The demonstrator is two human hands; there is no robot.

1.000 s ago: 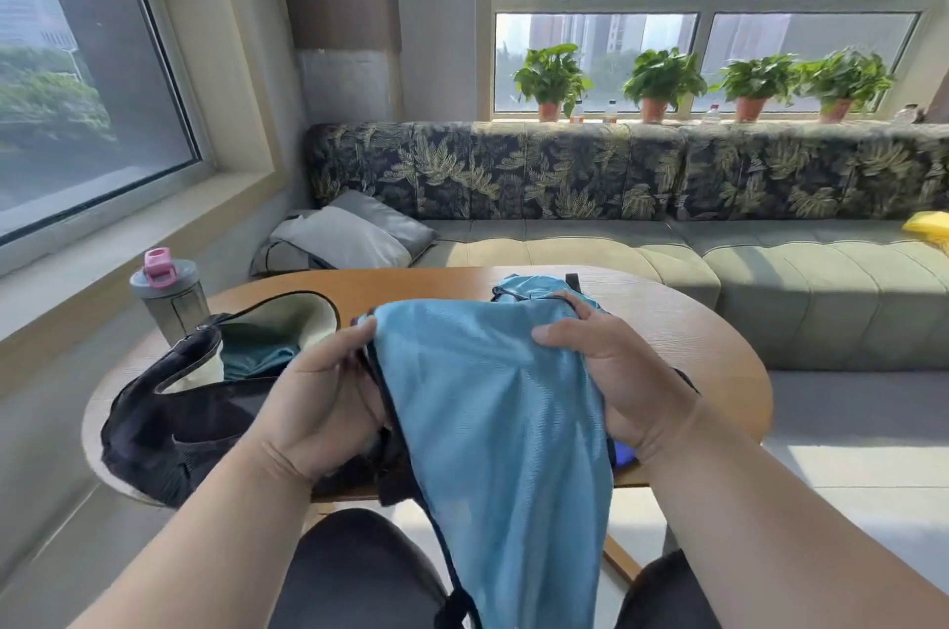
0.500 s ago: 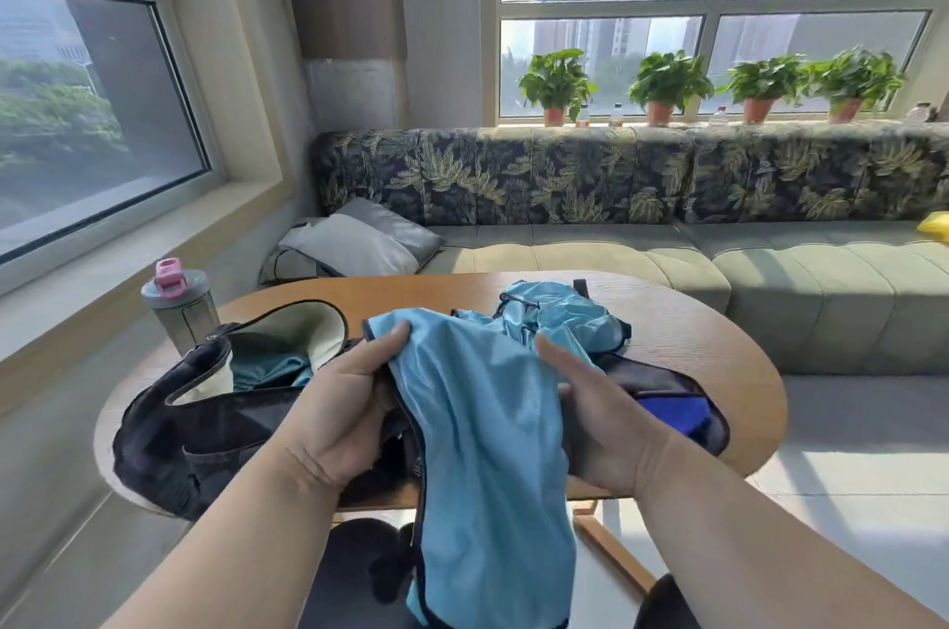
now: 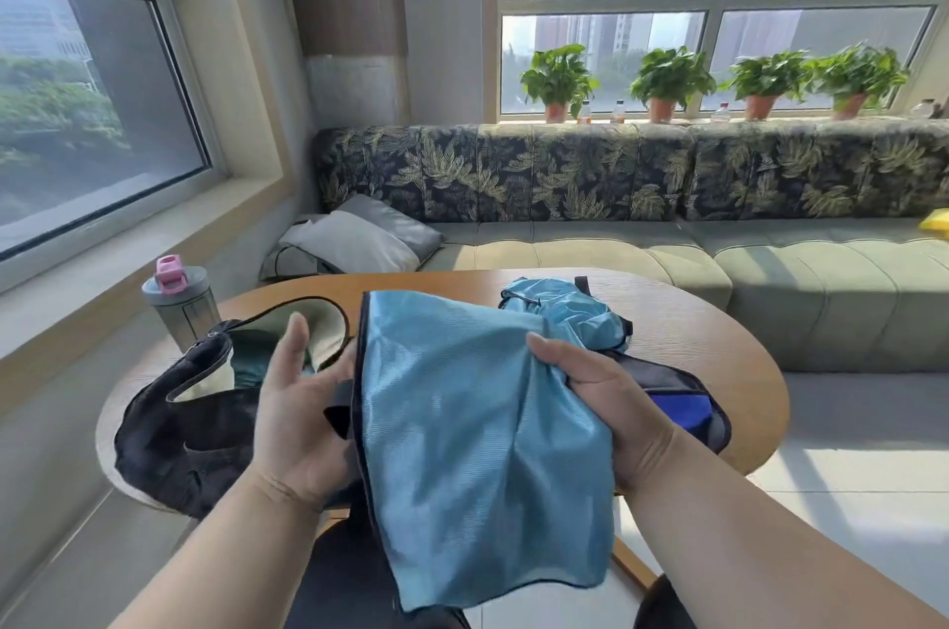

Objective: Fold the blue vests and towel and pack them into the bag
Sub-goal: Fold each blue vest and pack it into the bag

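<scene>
A light blue vest (image 3: 477, 423) with dark trim hangs in front of me over the table's near edge. My right hand (image 3: 606, 402) grips its bunched right side. My left hand (image 3: 298, 412) is at its left trim with the thumb raised and the fingers straight, reaching behind the fabric. A second blue vest (image 3: 565, 315) lies crumpled on the table behind. The black bag (image 3: 169, 438) lies open at the left with teal cloth (image 3: 251, 364) inside. Part of the bag (image 3: 714, 423) shows beside my right hand, with something bright blue (image 3: 678, 410) in it.
The round wooden table (image 3: 719, 335) carries everything. A grey bottle with a pink lid (image 3: 179, 304) stands at its left edge by the window sill. A green sofa (image 3: 821, 294) with grey cushions (image 3: 359, 243) runs behind, and potted plants (image 3: 667, 78) line the sill.
The vest has been spread wider, with my right hand moving right along it. My left thumb has lifted off the fabric and the hand has opened.
</scene>
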